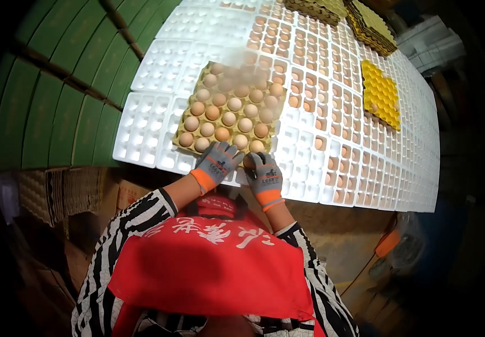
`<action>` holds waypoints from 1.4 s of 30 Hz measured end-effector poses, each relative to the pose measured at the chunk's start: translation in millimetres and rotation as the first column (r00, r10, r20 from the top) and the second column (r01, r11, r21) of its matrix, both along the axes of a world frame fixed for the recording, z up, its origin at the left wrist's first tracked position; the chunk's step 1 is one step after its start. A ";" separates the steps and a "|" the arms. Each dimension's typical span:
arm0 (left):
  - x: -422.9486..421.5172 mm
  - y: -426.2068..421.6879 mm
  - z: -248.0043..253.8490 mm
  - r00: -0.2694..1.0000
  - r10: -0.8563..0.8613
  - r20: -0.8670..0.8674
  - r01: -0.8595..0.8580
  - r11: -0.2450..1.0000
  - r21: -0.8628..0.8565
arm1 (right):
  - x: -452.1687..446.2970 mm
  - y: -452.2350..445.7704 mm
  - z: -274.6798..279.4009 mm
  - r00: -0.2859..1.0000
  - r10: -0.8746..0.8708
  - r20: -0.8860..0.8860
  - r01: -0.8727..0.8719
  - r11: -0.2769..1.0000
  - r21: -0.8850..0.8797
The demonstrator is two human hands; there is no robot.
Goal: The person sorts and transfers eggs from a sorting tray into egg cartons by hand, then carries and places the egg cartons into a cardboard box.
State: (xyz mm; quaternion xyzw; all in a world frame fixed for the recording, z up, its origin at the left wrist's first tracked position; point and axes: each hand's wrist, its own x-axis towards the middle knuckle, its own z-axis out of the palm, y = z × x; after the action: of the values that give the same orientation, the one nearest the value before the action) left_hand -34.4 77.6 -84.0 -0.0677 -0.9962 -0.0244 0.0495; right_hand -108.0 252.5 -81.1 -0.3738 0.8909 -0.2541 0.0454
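A pulp tray (183, 137) full of brown eggs lies on white foam trays (137, 132) near the front edge of the table. My left hand (219, 162), in a grey and orange glove, is at the tray's front edge, fingertips by the front row of eggs; what it holds, if anything, is hidden. My right hand (264, 175), gloved alike, has its fingers curled at the tray's front right corner, around an egg (250, 161) that is partly covered. Another egg (256, 146) sits just beyond its fingertips. A hazy smear covers the tray's far part.
More foam trays (338, 129), many holding eggs, spread right. A yellow tray (380, 92) with a few eggs lies on them. Stacked pulp trays (370, 25) stand at the far side. Green boxes (71, 50) line the left; more pulp trays (74, 191) are below.
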 end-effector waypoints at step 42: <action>-112.6 -71.5 40.5 0.870 0.024 0.492 -0.492 0.088 0.866 | -71.3 90.8 -12.3 0.066 0.485 0.872 0.949 0.239 -0.204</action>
State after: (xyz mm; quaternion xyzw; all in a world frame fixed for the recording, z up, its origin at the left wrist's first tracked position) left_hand -147.0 6.1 -43.5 0.1678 -0.7178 -0.6689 -0.0952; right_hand -179.3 343.3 -93.3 0.1858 0.3348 -0.8690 0.3134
